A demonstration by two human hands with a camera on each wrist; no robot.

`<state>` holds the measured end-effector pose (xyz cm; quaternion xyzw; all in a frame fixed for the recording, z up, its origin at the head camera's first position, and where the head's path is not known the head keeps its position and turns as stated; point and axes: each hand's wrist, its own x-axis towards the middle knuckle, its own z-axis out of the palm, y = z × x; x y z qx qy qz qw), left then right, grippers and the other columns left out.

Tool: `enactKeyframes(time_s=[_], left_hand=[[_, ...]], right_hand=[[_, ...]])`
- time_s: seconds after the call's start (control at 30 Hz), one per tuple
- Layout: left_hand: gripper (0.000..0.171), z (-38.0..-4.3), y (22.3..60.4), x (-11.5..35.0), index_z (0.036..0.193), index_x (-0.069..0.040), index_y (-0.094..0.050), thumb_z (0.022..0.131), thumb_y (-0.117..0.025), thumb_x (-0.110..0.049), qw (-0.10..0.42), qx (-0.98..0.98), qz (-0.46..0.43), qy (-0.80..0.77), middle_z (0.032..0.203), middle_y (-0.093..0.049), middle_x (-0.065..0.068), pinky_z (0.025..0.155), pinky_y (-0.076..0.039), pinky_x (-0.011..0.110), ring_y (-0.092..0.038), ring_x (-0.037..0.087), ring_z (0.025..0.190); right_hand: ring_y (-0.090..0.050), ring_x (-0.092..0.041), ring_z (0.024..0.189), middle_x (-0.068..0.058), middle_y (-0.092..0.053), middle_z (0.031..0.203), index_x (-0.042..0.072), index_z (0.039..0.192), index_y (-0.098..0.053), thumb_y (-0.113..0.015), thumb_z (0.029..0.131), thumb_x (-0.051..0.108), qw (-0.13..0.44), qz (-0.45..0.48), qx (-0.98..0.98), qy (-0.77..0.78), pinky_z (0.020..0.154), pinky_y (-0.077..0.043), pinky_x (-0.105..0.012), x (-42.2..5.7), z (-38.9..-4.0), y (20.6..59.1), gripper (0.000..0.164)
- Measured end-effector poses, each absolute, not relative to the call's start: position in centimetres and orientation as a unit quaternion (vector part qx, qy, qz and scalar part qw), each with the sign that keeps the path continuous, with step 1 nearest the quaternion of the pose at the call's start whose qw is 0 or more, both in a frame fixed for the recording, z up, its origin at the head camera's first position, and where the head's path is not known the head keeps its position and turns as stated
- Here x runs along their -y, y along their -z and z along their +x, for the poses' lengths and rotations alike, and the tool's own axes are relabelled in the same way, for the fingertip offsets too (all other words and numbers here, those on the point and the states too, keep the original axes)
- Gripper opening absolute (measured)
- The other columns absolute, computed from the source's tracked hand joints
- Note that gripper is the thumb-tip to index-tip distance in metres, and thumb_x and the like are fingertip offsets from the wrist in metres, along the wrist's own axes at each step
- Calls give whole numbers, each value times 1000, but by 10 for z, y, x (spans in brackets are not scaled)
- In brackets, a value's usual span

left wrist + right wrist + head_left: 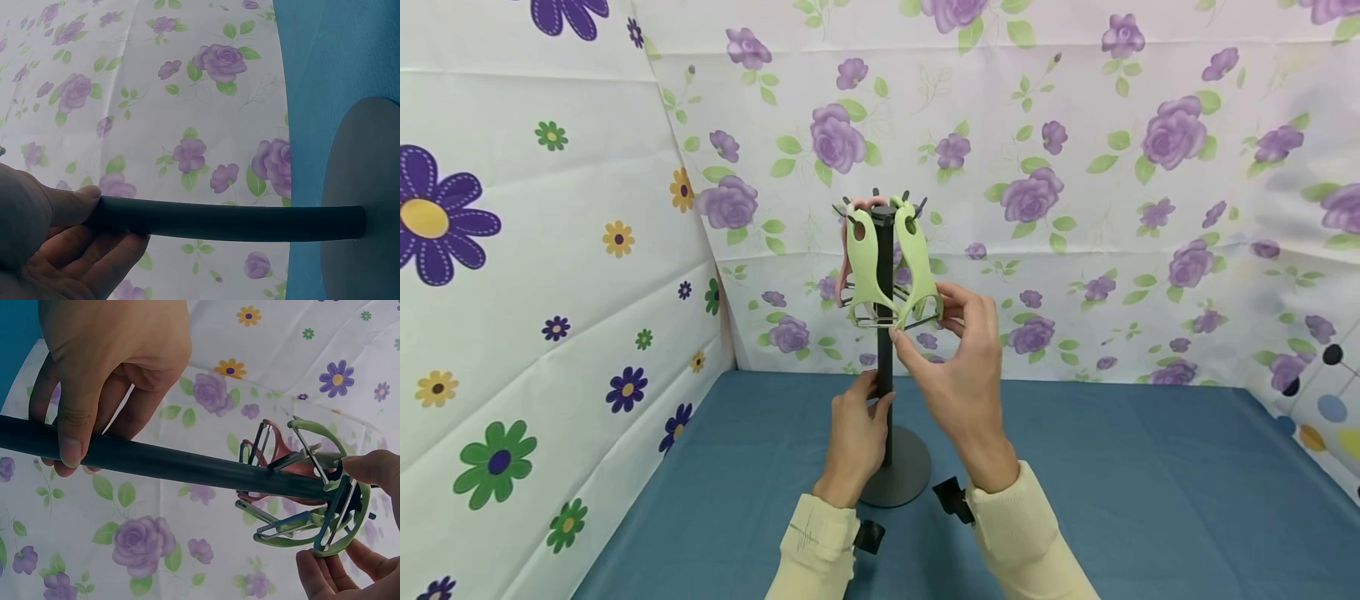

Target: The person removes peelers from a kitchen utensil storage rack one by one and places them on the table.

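Observation:
A black stand [884, 358] with a round base and prongs at its top stands upright on the table. My left hand [856, 433] grips its pole partway up, thumb and fingers round it in the left wrist view. Y-shaped vegetable peelers hang from the prongs by the holes in their handles. On the right is a light green peeler [914, 254]; my right hand [967, 375] pinches its blade end between thumb and fingers. Another green peeler [864, 258] hangs left of it. A pink peeler [292, 464] hangs behind, partly hidden by the green ones in the head view.
The round base [906, 479] sits on a blue tablecloth [1120, 483]. Flower-printed cloth [1075, 275] rises behind the table, with another printed cloth [550, 333] along the left side. Black straps [953, 500] are at both wrists.

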<state>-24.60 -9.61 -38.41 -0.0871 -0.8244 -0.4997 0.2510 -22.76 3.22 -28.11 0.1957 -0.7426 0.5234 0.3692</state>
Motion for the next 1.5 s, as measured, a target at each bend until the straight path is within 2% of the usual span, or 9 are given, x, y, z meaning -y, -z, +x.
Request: enactKeyframes(time_s=[0.13,0.63,0.9,1.07,1.37,1.5], left_hand=[[27,-246,385,96,127,0,-65,100,-63,-1,254,824,-90,498,115,-73,23,90,-63,40,-73,35,109],[28,-246,384,95,127,-2,-65,100,-64,-3,241,828,-78,500,116,-73,21,91,-62,38,-73,32,107],[25,-246,384,95,124,0,-65,99,-64,0,253,825,-83,499,114,-73,22,89,-63,39,-73,34,106],[26,-246,382,92,126,-2,-64,100,-64,-3,238,827,-79,503,117,-73,21,91,-63,38,-73,31,110],[25,-248,380,93,124,0,-64,99,-64,-1,247,826,-79,500,116,-72,22,89,-63,38,-73,32,111],[26,-246,380,94,125,0,-64,100,-64,-2,235,830,-69,501,118,-72,21,90,-63,36,-72,30,112]], right_hand=[[-56,-26,106,-16,-54,121,7,139,-57,-84,86,20,376,194,742,-520,102,-56,-42,-33,-226,280,61],[-57,-24,107,-15,-55,119,6,137,-58,-84,87,24,386,196,740,-514,104,-55,-37,-37,-226,274,60],[-56,-22,107,-13,-56,120,8,138,-58,-85,86,27,387,203,730,-526,104,-55,-35,-39,-226,272,61],[-57,-24,111,-14,-56,123,8,138,-58,-86,85,25,400,206,726,-520,104,-54,-34,-46,-221,275,62],[-57,-20,114,-12,-58,121,9,137,-60,-86,84,23,412,208,730,-505,104,-54,-27,-61,-212,284,60],[-57,-20,116,-12,-57,125,8,137,-60,-87,84,20,407,198,740,-498,105,-52,-21,-68,-208,292,60]])
